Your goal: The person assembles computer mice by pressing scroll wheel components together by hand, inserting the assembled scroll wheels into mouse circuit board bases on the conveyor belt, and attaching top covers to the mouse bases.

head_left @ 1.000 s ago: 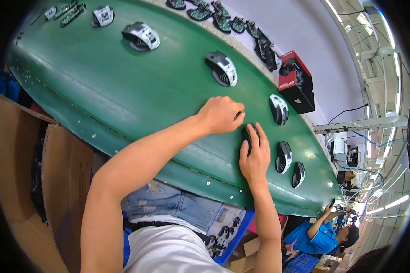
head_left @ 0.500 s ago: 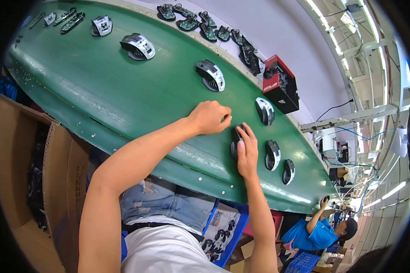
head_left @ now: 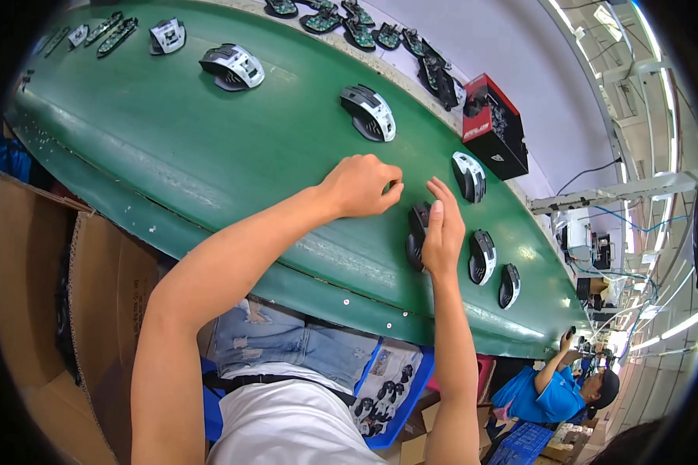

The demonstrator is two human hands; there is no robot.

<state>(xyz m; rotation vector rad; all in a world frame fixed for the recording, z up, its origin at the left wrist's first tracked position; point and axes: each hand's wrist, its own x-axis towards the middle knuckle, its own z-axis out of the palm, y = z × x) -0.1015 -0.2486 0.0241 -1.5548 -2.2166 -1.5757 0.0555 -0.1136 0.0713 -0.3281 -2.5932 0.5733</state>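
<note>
A black computer mouse lies on the green work surface just left of my right hand. That hand is open, its fingers stretched out and thumb raised; whether its palm edge touches the mouse is hard to tell. To the left, my left hand is closed above the surface, thumb and forefinger tips together in a loop. Anything inside its curled fingers is hidden. White-and-black mice surround the hands: one mouse beyond the left hand, another mouse beyond the right, and a third mouse right of it.
Circuit boards line the far ledge beside a red-and-black box of small parts. More mouse parts lie far left. A cardboard box stands near left, a blue crate below. Another person works at right.
My right hand has lifted its fingers off the black mouse and shifted to its right side. My left hand stays closed. The whole view has shifted slightly.
</note>
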